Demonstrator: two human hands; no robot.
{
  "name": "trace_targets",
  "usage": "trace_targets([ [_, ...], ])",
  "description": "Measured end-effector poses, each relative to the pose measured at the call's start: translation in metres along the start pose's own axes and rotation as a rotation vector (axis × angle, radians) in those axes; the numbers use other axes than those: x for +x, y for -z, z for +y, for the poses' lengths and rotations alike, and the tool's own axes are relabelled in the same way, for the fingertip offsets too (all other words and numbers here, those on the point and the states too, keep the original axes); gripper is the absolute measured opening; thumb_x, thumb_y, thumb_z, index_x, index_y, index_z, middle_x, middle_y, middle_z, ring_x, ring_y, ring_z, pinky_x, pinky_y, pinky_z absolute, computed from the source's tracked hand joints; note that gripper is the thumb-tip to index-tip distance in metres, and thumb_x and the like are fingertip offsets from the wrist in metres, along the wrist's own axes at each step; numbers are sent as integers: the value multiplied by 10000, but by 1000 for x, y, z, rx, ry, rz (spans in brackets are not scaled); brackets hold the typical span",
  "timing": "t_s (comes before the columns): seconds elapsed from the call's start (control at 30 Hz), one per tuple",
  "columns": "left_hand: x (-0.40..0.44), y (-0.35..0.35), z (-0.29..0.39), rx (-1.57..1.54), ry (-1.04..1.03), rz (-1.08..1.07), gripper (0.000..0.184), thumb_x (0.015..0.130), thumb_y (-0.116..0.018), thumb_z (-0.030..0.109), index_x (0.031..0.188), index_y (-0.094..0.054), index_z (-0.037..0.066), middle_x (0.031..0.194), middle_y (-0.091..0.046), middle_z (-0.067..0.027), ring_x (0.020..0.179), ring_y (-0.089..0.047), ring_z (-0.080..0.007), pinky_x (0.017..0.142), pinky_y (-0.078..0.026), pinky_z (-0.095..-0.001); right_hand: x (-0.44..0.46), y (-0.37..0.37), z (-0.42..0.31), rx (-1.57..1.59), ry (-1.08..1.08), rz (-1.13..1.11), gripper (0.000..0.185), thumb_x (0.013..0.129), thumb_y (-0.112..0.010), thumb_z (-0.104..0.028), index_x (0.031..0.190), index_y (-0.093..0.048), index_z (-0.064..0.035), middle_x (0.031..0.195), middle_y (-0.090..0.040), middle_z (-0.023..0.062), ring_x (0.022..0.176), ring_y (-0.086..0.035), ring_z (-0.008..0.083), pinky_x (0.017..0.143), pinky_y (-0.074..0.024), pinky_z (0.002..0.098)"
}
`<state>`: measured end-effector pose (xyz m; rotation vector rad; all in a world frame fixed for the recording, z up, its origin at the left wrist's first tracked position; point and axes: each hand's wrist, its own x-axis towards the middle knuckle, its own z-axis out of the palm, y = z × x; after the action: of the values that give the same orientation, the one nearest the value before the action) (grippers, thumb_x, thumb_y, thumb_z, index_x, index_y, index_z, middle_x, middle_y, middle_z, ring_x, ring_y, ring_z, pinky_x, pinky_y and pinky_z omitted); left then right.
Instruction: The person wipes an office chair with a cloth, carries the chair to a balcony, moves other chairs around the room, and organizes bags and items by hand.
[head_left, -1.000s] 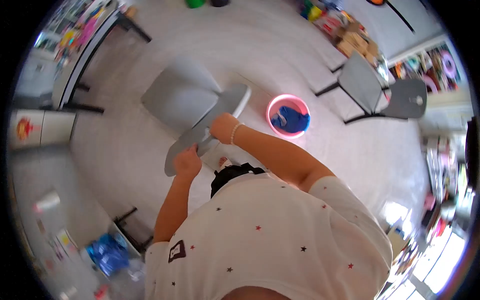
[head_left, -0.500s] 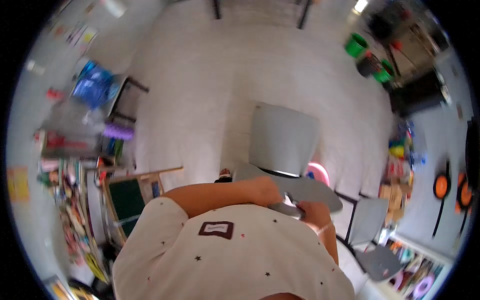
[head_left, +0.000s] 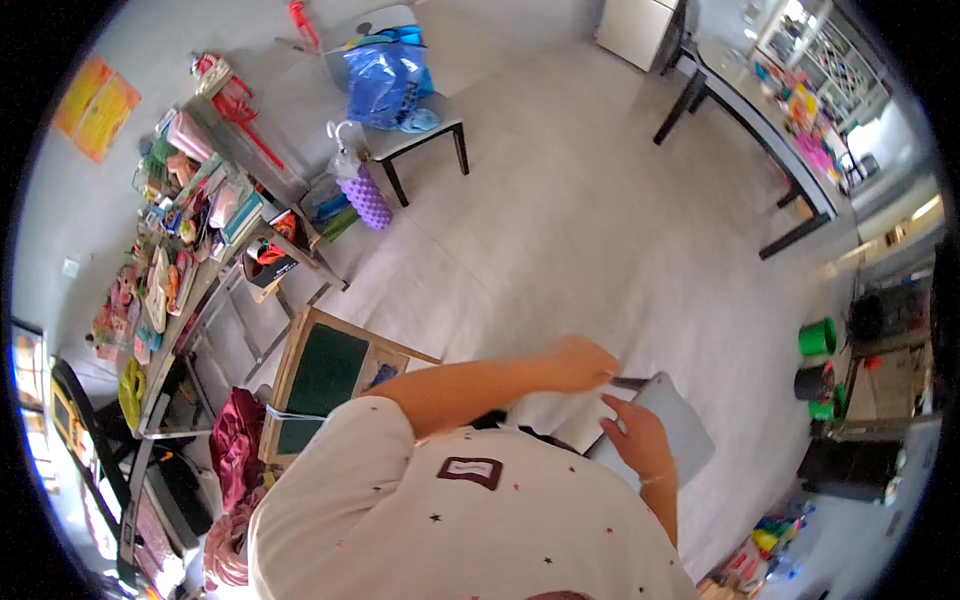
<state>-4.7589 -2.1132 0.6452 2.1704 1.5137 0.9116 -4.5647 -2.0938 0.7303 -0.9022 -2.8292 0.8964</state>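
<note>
My left hand [head_left: 585, 364] is closed at the end of my left arm, which reaches across my chest. A short dark, narrow piece [head_left: 629, 383] shows just past its knuckles; whether it is in the fist or part of the chair behind, I cannot tell. Close by on the right, my right hand [head_left: 642, 440] has its thumb and a finger apart, with nothing visible between them. Beneath the hands stands a grey chair [head_left: 685, 430], partly hidden by my right hand and forearm. My white shirt with small stars [head_left: 430, 550] fills the bottom.
A green board in a wooden frame [head_left: 322, 372] stands left of me, beside a cluttered table [head_left: 205, 275]. Farther off, a chair [head_left: 440, 105] carries a blue bag [head_left: 385, 80], with a purple roller [head_left: 365, 200] near it. A long table [head_left: 745, 130] and green buckets [head_left: 817, 338] are on the right.
My view has turned left, so the room has shifted right across the picture. My hands were together over the chair; now they are slightly apart, and my right hand's fingers have spread.
</note>
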Motion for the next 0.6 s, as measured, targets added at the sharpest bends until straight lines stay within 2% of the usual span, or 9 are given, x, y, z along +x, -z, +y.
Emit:
trace_targets([
  [0.07,-14,78,-36,-36,229,-85,215,832,-507,261,950,-600,107,836,-627,-108,780,-587,-343,664,-458,-443,71,-14,-36,-3,178,-74,334,791,-584,-188,1102,-562,-69,996,-618,147,894,-573,325,782,-453,407],
  [0.17,-31,153,-90,85,469,-15,236,827,-517,238,995,-606,99,862,-631,-131,792,-589,-345,677,-464,-426,164,-27,-66,7,359,-175,323,789,-574,-205,1085,-569,-75,972,-621,148,871,-573,329,771,-451,419],
  [0.2,-36,169,-109,82,493,10,233,827,-521,236,989,-605,90,858,-630,-136,789,-589,-346,677,-464,-424,191,-31,-73,8,401,-211,317,788,-573,-207,1076,-573,-76,954,-624,148,854,-576,329,765,-453,419],
  [0.23,-38,182,-127,75,515,39,231,826,-526,233,982,-603,82,853,-629,-141,786,-589,-346,677,-465,-423,217,-31,-79,-1,411,-242,307,790,-567,-212,1063,-573,-72,913,-626,154,827,-579,339,750,-456,421],
  [0.33,-41,209,-189,32,545,133,226,825,-534,231,974,-603,75,848,-626,-153,780,-587,-352,675,-466,-422,296,-29,-82,-29,378,-383,320,803,-556,-229,1087,-569,-83,922,-624,161,838,-582,337,751,-459,424],
  [0.37,-41,216,-212,14,550,166,225,825,-536,231,972,-603,75,848,-624,-157,778,-586,-355,675,-466,-423,323,-31,-74,-49,366,-432,327,808,-551,-240,1096,-567,-87,930,-624,160,849,-583,334,757,-460,422],
  [0.47,-28,246,-287,36,701,91,228,834,-529,240,980,-604,82,856,-628,-145,786,-591,-349,680,-470,-419,416,-36,-44,-123,347,-551,346,821,-538,-271,1120,-561,-98,954,-623,157,880,-584,325,775,-463,417],
  [0.6,-5,292,-400,32,804,249,221,846,-521,243,987,-607,97,866,-635,-135,792,-594,-343,695,-474,-415,566,-13,-12,-263,387,-625,353,824,-531,-288,1125,-562,-105,979,-623,149,902,-585,316,791,-464,408],
])
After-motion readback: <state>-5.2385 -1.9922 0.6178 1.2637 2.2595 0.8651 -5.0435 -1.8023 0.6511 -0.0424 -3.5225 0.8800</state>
